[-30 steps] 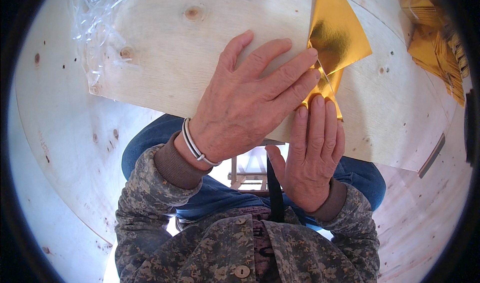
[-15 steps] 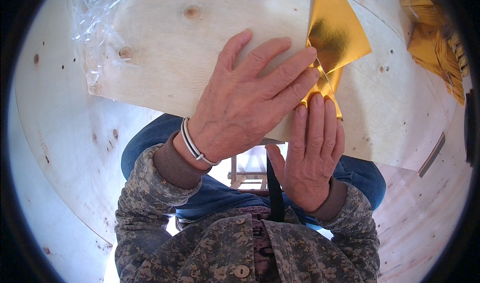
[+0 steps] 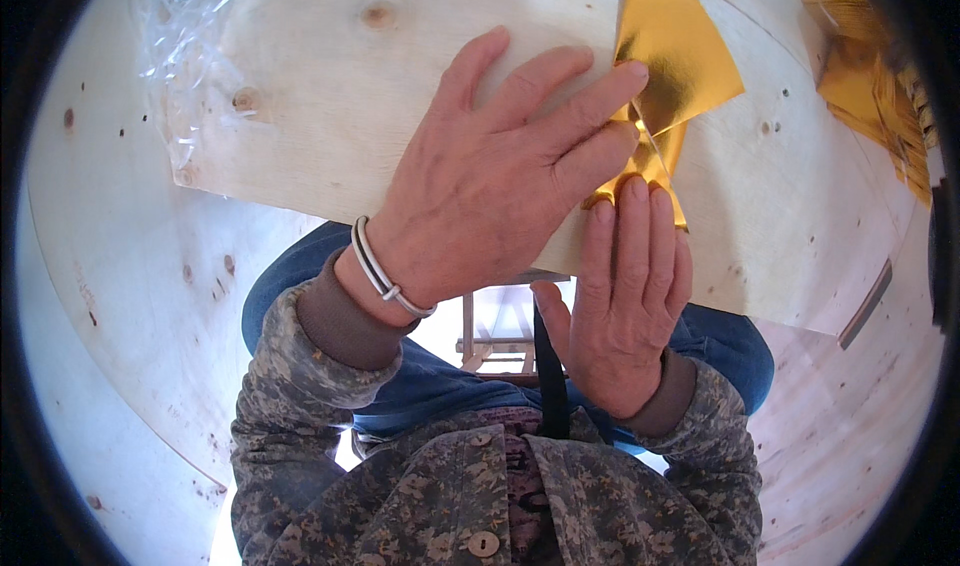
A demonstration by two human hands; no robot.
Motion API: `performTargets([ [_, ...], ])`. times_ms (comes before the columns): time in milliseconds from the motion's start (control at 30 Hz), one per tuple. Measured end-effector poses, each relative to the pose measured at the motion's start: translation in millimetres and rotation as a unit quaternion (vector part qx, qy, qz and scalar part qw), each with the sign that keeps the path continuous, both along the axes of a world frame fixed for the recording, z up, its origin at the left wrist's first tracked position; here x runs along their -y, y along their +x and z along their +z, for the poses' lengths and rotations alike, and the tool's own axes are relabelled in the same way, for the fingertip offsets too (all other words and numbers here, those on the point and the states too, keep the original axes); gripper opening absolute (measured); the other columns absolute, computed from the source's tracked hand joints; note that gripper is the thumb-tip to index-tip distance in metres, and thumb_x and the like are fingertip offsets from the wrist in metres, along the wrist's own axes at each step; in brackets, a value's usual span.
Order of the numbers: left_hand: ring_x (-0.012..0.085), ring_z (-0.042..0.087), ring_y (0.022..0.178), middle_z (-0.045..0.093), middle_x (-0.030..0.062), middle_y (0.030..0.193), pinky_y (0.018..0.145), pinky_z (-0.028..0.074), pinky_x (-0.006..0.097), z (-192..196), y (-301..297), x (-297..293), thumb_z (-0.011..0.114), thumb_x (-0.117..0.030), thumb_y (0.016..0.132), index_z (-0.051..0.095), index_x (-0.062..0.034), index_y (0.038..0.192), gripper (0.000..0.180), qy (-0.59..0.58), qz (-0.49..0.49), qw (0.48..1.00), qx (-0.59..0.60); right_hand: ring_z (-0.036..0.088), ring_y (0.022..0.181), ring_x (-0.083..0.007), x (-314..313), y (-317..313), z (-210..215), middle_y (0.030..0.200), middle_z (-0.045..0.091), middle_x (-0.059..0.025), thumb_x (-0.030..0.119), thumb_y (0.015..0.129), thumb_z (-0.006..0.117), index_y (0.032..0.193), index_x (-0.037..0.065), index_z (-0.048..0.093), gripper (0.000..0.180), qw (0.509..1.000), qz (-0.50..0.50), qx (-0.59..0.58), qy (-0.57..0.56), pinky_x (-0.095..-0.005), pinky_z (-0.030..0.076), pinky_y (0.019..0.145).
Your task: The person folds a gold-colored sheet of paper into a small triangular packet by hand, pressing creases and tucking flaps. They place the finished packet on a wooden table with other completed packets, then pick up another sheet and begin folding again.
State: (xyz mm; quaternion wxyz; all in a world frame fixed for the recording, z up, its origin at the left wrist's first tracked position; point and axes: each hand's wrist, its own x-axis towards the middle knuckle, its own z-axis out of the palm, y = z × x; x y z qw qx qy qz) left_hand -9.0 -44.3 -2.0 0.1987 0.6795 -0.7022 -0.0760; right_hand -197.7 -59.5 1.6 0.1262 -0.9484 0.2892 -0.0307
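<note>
- A crumpled clear plastic bag point(image 3: 185, 76) lies at the far left corner of the pale wooden worktop point(image 3: 320, 116).
- My left hand point(image 3: 490, 181) lies flat near the worktop's near edge, fingers point(image 3: 560, 101) spread narrow and pressing down on the gold foil sheet point(image 3: 675, 61).
- A pale bracelet point(image 3: 385, 271) sits on that wrist.
- The foil sheet lies toward the middle of the worktop, its lower part folded into a point under my fingertips.
- My right hand point(image 3: 625, 301) comes over the near edge, fingers together and flat, tips touching the folded point; it seems to pin rather than pinch.
- More gold foil point(image 3: 865, 76) lies crumpled at the far right corner.
</note>
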Motion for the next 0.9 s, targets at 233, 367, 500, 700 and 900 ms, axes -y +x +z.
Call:
performTargets([
  [233, 0.0221, 0.049, 0.126, 0.055, -0.0021, 0.142, 0.111, 0.027, 0.048, 0, 0, 1, 0.064, -0.013, 0.082, 0.066, -0.0169, 0.11, 0.028, 0.007, 0.001, 1.0, 0.021, 0.039, 0.141, -0.0361, 0, 0, 0, 0.151, 0.042, -0.0211, 0.025, 0.086, 0.059, 0.141, 0.0, 0.047, 0.061, 1.0, -0.009, 0.001, -0.001, -0.0499, 0.023, 0.117],
  [367, 0.022, 0.05, 0.125, 0.055, -0.0026, 0.142, 0.111, 0.028, 0.048, 0, 1, 1, 0.064, -0.012, 0.082, 0.066, -0.0178, 0.111, 0.029, 0.003, 0.001, 1.0, 0.02, 0.039, 0.142, -0.036, -1, 0, -1, 0.151, 0.043, -0.0208, 0.022, 0.088, 0.057, 0.14, 0.0, 0.048, 0.058, 1.0, -0.011, 0.003, -0.008, -0.0496, 0.024, 0.117],
  [500, 0.0221, 0.05, 0.125, 0.055, -0.003, 0.142, 0.111, 0.028, 0.049, -3, 2, 0, 0.065, -0.011, 0.082, 0.065, -0.0185, 0.111, 0.03, -0.003, 0.0, 1.0, 0.02, 0.038, 0.142, -0.0367, -1, 0, -1, 0.151, 0.042, -0.021, 0.022, 0.089, 0.055, 0.141, 0.0, 0.047, 0.057, 1.0, -0.004, -0.01, -0.012, -0.05, 0.024, 0.116],
  [700, 0.0223, 0.05, 0.125, 0.054, -0.0036, 0.142, 0.11, 0.029, 0.048, -6, 1, -2, 0.065, -0.011, 0.081, 0.064, -0.019, 0.113, 0.032, -0.006, 0.001, 1.0, 0.022, 0.038, 0.141, -0.0373, 0, 0, -1, 0.151, 0.042, -0.0217, 0.024, 0.09, 0.055, 0.142, 0.0, 0.046, 0.058, 1.0, -0.003, -0.007, -0.01, -0.0506, 0.025, 0.116],
  [900, 0.0222, 0.05, 0.126, 0.054, -0.0032, 0.143, 0.11, 0.029, 0.048, -8, 16, 12, 0.065, -0.011, 0.082, 0.064, -0.0195, 0.114, 0.033, -0.08, -0.071, 0.98, 0.167, 0.038, 0.142, -0.0363, -1, 0, -1, 0.151, 0.042, -0.0213, 0.025, 0.089, 0.055, 0.141, 0.0, 0.047, 0.058, 1.0, -0.007, -0.012, -0.017, -0.0502, 0.024, 0.116],
])
